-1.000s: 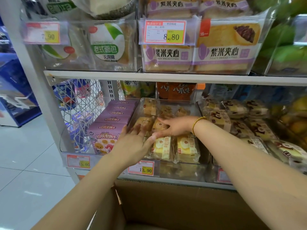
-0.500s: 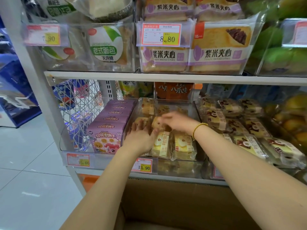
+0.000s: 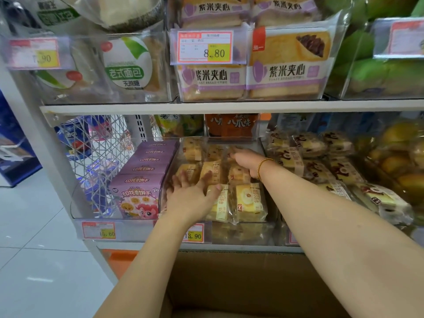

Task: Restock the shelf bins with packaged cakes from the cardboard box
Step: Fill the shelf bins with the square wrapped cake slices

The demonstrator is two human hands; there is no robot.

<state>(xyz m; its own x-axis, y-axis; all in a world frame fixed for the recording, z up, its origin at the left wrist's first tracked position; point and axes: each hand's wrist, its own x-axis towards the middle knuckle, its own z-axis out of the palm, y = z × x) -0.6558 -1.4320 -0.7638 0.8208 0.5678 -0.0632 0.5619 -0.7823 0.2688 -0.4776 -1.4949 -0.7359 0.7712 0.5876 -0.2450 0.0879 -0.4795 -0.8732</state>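
**Both hands in the centre cake bin, lower shelf**

Lower shelf, centre: one clear bin of packaged cakes, clear wrap with yellow labels. The packs sit in three rows front to back. Eight are in plain sight: two at the front, three in the middle, three at the back. Whether more lie under the hands, cannot tell.

Left hand: palm down at the bin's front left. Four fingers spread and straight, lying on the middle-row packs. Thumb out sideways, touching the front-row pack beside it. Nothing grasped.

Right hand: deeper in, over the right side of the bin. Fingers stretched toward the back row and resting on a pack there, with no curl round anything; the tips are blurred. One gold bead bracelet on that wrist.

Cardboard box: one, brown, directly below the shelf edge, between the two forearms. Little of its inside shows.

Left of the bin: five purple biscuit boxes in single file, against the bin wall. Beyond them, one white wire basket.

Right of the bin: a second bin, heaped with dark-labelled cakes.

Upper shelf: four toast-bread packs, two stacked on two.

Price tags: five counted, three on the upper bins and two on the lower fronts. The 13.90 tag is on the cake bin, partly behind the left forearm
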